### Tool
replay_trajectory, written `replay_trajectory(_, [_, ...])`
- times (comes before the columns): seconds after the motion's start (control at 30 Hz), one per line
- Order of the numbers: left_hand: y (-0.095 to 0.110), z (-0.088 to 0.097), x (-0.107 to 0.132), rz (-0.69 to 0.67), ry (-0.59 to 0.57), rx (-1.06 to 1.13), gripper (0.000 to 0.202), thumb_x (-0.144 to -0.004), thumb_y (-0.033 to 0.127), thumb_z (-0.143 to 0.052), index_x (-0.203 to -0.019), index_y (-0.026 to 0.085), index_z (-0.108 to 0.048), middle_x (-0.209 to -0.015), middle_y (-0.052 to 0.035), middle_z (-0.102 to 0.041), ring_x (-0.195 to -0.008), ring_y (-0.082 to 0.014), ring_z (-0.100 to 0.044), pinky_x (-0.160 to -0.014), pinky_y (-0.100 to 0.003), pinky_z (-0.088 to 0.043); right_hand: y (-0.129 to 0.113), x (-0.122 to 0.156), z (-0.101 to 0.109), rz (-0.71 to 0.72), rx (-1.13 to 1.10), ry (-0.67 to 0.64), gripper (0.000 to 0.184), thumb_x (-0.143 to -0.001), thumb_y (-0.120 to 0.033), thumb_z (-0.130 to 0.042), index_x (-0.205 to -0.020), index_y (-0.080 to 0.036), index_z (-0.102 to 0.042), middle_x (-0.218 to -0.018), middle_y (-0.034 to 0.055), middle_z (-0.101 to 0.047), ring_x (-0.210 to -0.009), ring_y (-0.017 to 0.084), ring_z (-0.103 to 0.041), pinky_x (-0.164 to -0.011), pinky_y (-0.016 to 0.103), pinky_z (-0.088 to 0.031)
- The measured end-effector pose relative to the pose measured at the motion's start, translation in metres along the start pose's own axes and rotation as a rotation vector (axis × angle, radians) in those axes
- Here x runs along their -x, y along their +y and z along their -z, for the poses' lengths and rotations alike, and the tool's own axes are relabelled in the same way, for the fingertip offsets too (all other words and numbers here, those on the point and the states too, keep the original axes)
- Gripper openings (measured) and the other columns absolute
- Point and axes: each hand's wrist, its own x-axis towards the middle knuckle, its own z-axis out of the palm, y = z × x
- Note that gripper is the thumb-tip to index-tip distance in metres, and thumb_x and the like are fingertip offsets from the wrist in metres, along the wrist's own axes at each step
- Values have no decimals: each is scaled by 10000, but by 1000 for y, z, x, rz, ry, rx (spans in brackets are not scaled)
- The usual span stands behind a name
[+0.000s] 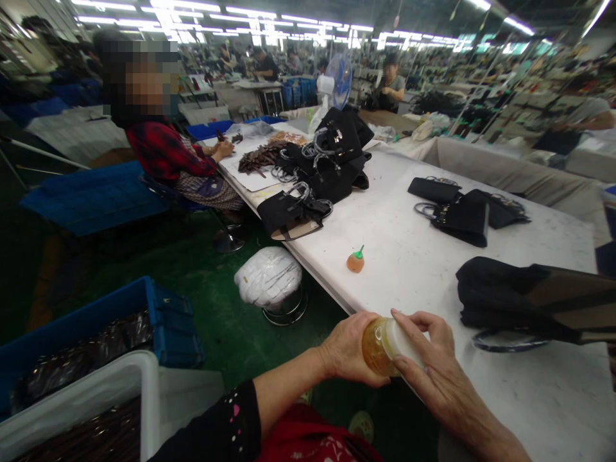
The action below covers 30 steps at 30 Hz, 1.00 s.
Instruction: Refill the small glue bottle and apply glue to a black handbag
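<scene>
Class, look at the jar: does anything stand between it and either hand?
Nothing visible does: the left hand wraps around the amber jar, and the right hand holds its white lid.

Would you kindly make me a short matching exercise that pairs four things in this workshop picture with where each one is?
Things:
1. Amber-coloured jar
2. Small orange bottle with a green tip
3. Stool with a white-wrapped seat
4. Blue fan

Places:
A. On the green floor, beside the table
B. Beyond the pile of black bags
C. Between the left hand and the right hand
D. On the white tabletop

Right pairs: 1-C, 2-D, 3-A, 4-B.
</scene>
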Motion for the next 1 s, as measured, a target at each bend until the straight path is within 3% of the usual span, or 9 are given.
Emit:
replay_trajectory(0.13, [3, -1, 1, 29, 8, 4, 906, -475, 511, -902, -1255, 216, -547, -1131, -81, -686, -995, -306, -683, -935, -456, -578, -4, 0, -10, 17, 117, 88, 547, -993, -480, -457, -1518, -340, -394, -1272, 131, -419, -1130, 339, -466, -970, 691, -437])
replay_trajectory(0.2, [3, 2, 2, 55, -3, 17, 910, -461, 481, -916, -1251, 205, -556, -1135, -90, -686, -989, -315, -686, -928, -478, -578, -4, -2, -8, -13, 131, 60, 539, -996, -473, -445, -1512, -318, -420, -1279, 140, -434, -1150, 346, -477, -988, 708, -431])
replay_trajectory(0.33, [-1, 15, -2, 87, 17, 249, 960, -444, 399, -958, -1281, 211, -528, -1202, -106, -684, -1065, -325, -675, -981, -492, -560, 2, -27, 29, 3, -42, -186, 594, -1017, -559, -390, -1577, -378, -314, -1465, 119, -405, -1333, 354, -445, -1084, 651, -441])
replay_trajectory(0.37, [-1, 18, -5, 75, 20, 322, 969, -451, 381, -966, -1292, 214, -516, -1225, -107, -682, -1101, -324, -666, -1007, -488, -549, 2, -37, 43, 34, -91, -183, 593, -1029, -582, -320, -1585, -378, -296, -1522, 108, -379, -1379, 352, -420, -1111, 634, -430])
replay_trajectory(0.43, [1, 25, -13, 42, -4, 416, 966, -465, 356, -972, -1297, 207, -504, -1243, -109, -679, -1142, -326, -650, -1032, -482, -536, 0, -60, 67, 83, -112, -115, 593, -1038, -609, -231, -1557, -364, -377, -1575, 83, -360, -1436, 343, -373, -1180, 611, -363])
replay_trajectory(0.53, [12, 33, -25, -14, -67, 437, 921, -481, 334, -968, -1275, 196, -523, -1201, -97, -692, -1099, -321, -666, -997, -473, -558, -13, -90, 82, 242, -82, -236, 561, -1048, -575, -274, -1494, -319, -498, -1590, 76, -387, -1445, 327, -381, -1213, 565, -332])
replay_trajectory(0.67, [30, 40, -33, -119, -29, 434, 961, -510, 301, -948, -1348, 219, -485, -1305, -95, -647, -1187, -337, -634, -1064, -484, -528, -29, -109, 73, 382, -68, -335, 513, -1064, -470, -324, -1459, -228, -544, -1479, 96, -541, -1381, 277, -473, -1196, 511, -377])
replay_trajectory(0.77, [39, 43, -33, -76, 27, 396, 1005, -495, 309, -946, -1366, 211, -455, -1299, -98, -647, -1151, -325, -648, -1054, -472, -536, -31, -107, 65, 344, -93, -301, 524, -1055, -469, -376, -1479, -193, -514, -1448, 111, -559, -1347, 257, -505, -1171, 453, -421])
replay_trajectory(1.0, [44, 42, -27, -58, 7, 379, 948, -509, 321, -937, -1335, 207, -487, -1219, -78, -683, -1072, -302, -680, -941, -408, -583, -31, -94, 61, 379, -104, -173, 412, -1037, -328, -445, -1408, -204, -572, -1269, 100, -630, -1170, 202, -596, -1028, 340, -524])
